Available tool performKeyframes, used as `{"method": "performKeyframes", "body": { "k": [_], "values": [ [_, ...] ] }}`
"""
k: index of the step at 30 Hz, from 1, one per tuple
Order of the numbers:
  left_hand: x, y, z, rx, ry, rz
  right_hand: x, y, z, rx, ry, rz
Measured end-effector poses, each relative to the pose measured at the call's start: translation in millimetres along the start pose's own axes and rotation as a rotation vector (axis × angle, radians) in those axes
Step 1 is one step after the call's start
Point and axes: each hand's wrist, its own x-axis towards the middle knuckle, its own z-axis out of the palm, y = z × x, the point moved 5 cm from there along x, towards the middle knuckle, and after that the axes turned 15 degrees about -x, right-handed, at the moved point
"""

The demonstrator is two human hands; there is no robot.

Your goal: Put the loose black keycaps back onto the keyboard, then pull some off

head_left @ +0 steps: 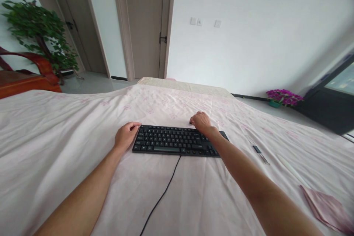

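Observation:
A black keyboard [168, 140] lies flat on the pale flowered cloth [155, 195], its cable [163, 194] running from the near edge toward me. My left hand [125, 135] is closed at the keyboard's far left corner, thumb and fingers holding its edge. Just past the far edge, toward the right, my right hand [201, 121] is closed with fingers bent down. A small black piece [190, 122] shows at its fingertips, too small to name surely. My right wrist and forearm cover part of the keyboard's right side.
To the right lies a wire keycap puller [257, 149] with a black grip. A folded pink cloth [326, 206] is at the near right. Beyond the covered surface stand a wooden chair [41, 66], a leafy plant [41, 29], doors [143, 25] and purple flowers [284, 97].

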Motion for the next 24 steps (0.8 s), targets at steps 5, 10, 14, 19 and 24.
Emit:
{"method": "performKeyframes", "body": {
  "k": [5, 10, 14, 19, 24],
  "values": [
    [0, 0, -0.1, 0.007, 0.006, 0.003, 5, 3, 3, 0.079, -0.041, 0.015],
    [1, -2, 0.1, 0.002, 0.005, 0.005, 6, 7, -2, 0.266, -0.041, 0.074],
    [1, -3, 0.5, -0.005, 0.004, 0.006, -2, 2, -13, 0.497, -0.001, 0.136],
    [2, -5, 1.2, -0.015, -0.008, 0.003, -25, -18, -26, 1.277, -0.074, 0.214],
    [2, -6, 0.9, -0.009, -0.009, 0.012, -53, -41, -36, 1.944, -0.277, 0.290]
  ]
}}
